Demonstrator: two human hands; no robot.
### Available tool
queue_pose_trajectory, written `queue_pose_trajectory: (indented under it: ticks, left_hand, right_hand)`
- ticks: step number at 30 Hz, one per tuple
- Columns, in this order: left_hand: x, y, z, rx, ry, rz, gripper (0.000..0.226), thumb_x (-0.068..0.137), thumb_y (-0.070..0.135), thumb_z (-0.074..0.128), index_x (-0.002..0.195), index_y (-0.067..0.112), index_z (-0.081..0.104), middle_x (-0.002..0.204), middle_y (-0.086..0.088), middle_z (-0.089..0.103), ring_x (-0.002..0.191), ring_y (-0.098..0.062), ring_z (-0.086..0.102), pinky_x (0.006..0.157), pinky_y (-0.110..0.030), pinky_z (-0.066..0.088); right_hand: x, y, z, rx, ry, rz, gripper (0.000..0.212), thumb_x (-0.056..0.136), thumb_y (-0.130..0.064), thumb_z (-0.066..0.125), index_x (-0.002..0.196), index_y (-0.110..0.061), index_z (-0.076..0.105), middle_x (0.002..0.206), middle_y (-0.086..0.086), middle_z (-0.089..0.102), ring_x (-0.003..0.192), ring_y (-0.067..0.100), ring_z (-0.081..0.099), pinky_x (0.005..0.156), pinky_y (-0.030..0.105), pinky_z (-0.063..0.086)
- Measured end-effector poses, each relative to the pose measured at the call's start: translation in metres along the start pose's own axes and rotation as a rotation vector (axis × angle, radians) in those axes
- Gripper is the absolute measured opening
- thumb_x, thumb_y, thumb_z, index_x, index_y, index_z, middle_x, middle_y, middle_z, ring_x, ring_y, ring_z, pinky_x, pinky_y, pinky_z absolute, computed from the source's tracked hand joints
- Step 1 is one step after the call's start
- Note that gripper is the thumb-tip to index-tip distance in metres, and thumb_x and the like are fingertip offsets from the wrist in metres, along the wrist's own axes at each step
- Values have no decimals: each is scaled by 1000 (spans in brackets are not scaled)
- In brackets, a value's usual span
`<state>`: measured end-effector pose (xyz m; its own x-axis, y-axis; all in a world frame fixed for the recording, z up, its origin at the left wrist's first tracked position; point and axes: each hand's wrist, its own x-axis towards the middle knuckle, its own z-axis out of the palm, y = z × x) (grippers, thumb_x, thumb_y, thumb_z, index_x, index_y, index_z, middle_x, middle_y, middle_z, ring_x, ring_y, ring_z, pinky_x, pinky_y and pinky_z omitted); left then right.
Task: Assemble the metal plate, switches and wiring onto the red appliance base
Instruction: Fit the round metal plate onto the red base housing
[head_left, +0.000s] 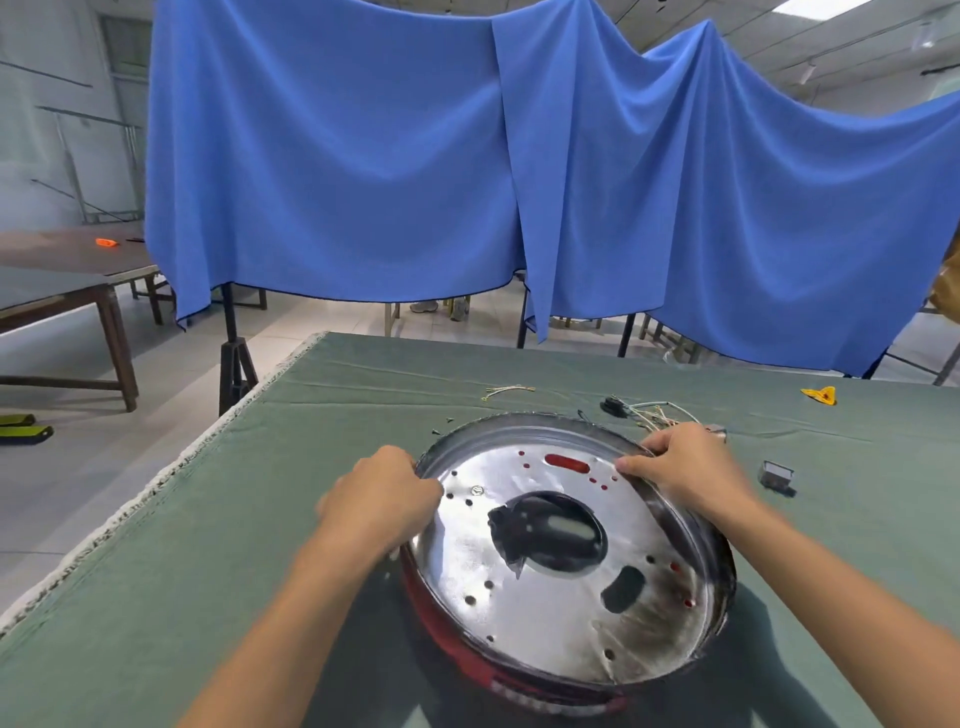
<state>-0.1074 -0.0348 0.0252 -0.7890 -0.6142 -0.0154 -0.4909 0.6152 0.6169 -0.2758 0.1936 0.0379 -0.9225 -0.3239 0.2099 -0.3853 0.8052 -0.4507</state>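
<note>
A round shiny metal plate (556, 618) with a big central opening and several small holes lies on the red appliance base (447, 631), whose red rim shows along the near left edge. My left hand (382, 501) grips the plate's left rim with curled fingers. My right hand (680, 467) grips the far right rim. A bundle of pale wires with a black part (641, 408) lies just behind the plate. A small grey switch block (775, 475) sits to the right of my right hand.
The work lies on a green cloth-covered table (208, 545). A loose wire (506, 391) and a few small screws (441, 425) lie behind the plate, a yellow object (822, 395) at the far right. Blue drapes (467, 156) hang behind; the table's left edge drops to the floor.
</note>
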Motion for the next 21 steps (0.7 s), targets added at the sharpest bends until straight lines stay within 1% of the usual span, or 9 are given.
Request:
queue_pose_trajectory:
  ticks: [2, 3, 5, 7, 10, 14, 16, 18, 21]
  left_hand:
    - [2, 11, -8, 138, 34, 65, 16, 79, 27, 52, 69, 15, 47, 72, -9, 58, 75, -30, 60, 59, -27, 42]
    - [5, 19, -11, 178, 63, 113, 14, 81, 28, 52, 76, 16, 52, 80, -9, 61, 81, -29, 60, 60, -27, 40]
    - [15, 36, -13, 188, 88, 222, 22, 85, 30, 54, 102, 17, 59, 100, -4, 65, 96, -27, 59, 73, -32, 46]
    - [26, 55, -8, 164, 74, 333, 32, 87, 29, 55, 117, 18, 57, 109, -2, 64, 102, -25, 57, 82, -34, 47]
    - [43, 79, 9, 219, 12, 489, 41, 88, 32, 57, 127, 20, 50, 119, -3, 61, 108, -24, 55, 84, -34, 46]
    - [65, 96, 37, 371, -186, 704, 65, 83, 41, 65, 140, 26, 37, 136, 0, 50, 123, -22, 47, 93, -38, 44]
    - [73, 100, 46, 402, -256, 737, 59, 82, 39, 66, 135, 28, 42, 130, 1, 54, 119, -22, 49, 90, -37, 45]
    - [78, 103, 49, 393, -314, 755, 51, 82, 34, 66, 129, 29, 47, 121, 3, 58, 110, -21, 53, 87, -38, 47]
    - [82, 107, 42, 373, -399, 759, 48, 83, 27, 65, 129, 32, 51, 118, 2, 62, 102, -23, 59, 88, -41, 50]
  right_hand:
    - [4, 1, -2, -7, 6, -19, 43, 80, -39, 74, 62, -3, 60, 48, 4, 46, 51, 20, 40, 54, 31, 29]
    - [6, 1, -3, -9, 1, -29, 45, 79, -39, 74, 57, -6, 55, 46, 2, 39, 50, 20, 35, 53, 31, 25]
    - [11, 1, -4, -15, -21, -45, 46, 79, -40, 75, 52, -13, 49, 42, -2, 31, 49, 18, 30, 52, 31, 21]
    - [16, -1, -4, -36, -45, -57, 52, 78, -41, 75, 48, -15, 43, 37, -5, 28, 46, 17, 30, 51, 30, 22]
    - [23, -3, 1, -86, -110, -54, 47, 78, -40, 75, 48, -15, 48, 42, -3, 38, 47, 16, 38, 50, 28, 27]
    - [32, -5, 11, -119, -214, -38, 41, 80, -39, 73, 51, -17, 55, 46, -3, 45, 50, 14, 43, 48, 26, 30]
    - [36, -4, 12, -110, -222, -43, 35, 80, -38, 73, 54, -19, 59, 49, -3, 50, 52, 14, 47, 49, 27, 33]
    - [37, -2, 11, -100, -214, -68, 27, 82, -39, 71, 67, -17, 67, 58, 1, 57, 60, 18, 52, 57, 30, 38]
    - [34, 0, 9, -73, -196, -103, 26, 86, -39, 67, 78, -14, 70, 70, 8, 64, 70, 24, 59, 65, 36, 46]
